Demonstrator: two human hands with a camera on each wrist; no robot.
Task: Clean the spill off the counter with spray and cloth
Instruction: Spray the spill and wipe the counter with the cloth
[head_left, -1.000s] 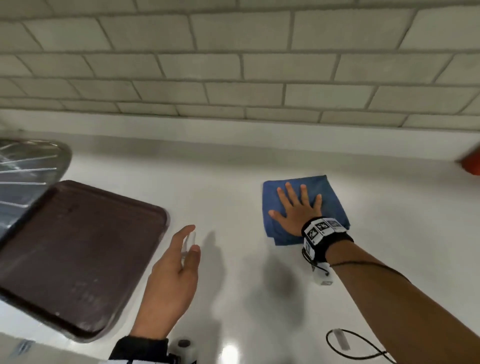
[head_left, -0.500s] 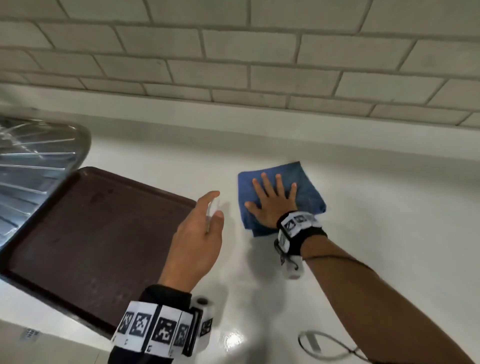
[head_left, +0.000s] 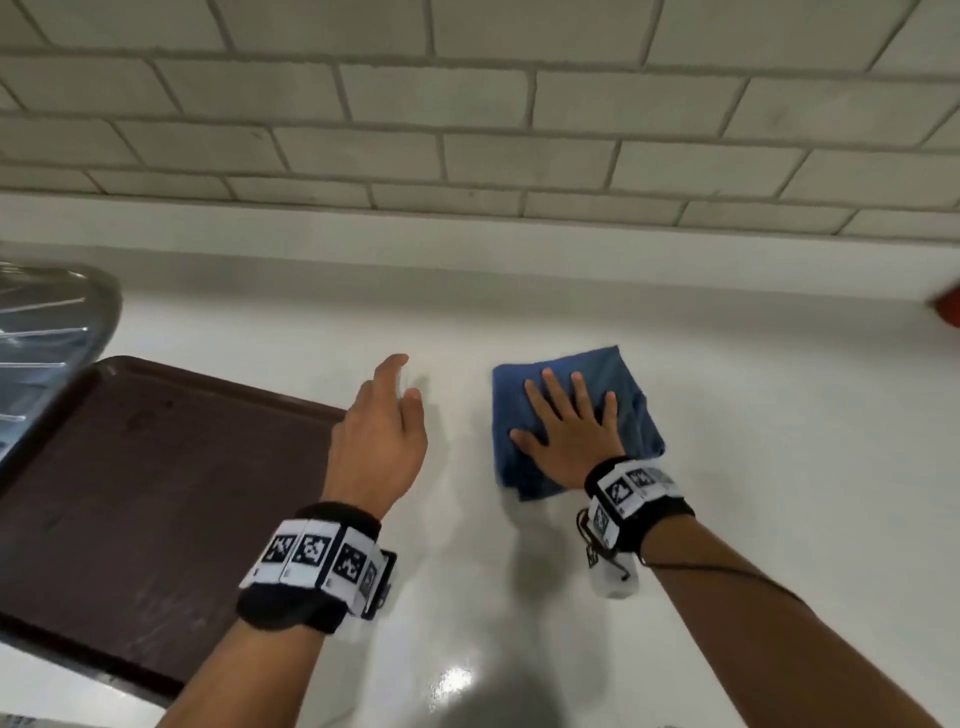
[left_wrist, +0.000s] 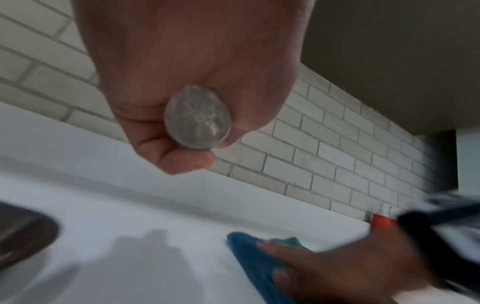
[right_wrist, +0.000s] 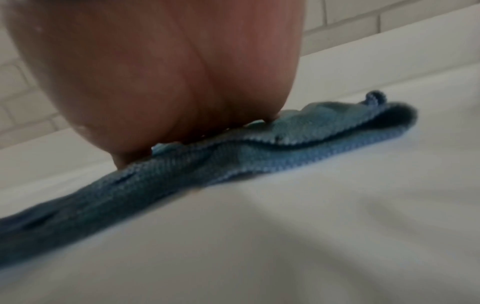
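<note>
The right hand (head_left: 569, 434) lies flat, fingers spread, pressing the folded blue cloth (head_left: 631, 387) onto the white counter (head_left: 779, 441). Left of it, the left hand (head_left: 376, 441) curls around a small clear bottle (left_wrist: 198, 117) (no label readable), beside a brown tray (head_left: 156, 483).

Both forearms bare. Left wrist (head_left: 317, 564): black band ringed with white plates printed with black square codes. Right wrist (head_left: 631, 499): matching black band and coded plates; small white unit hangs beneath; thin black cable (head_left: 727, 571) trails along forearm.
</note>
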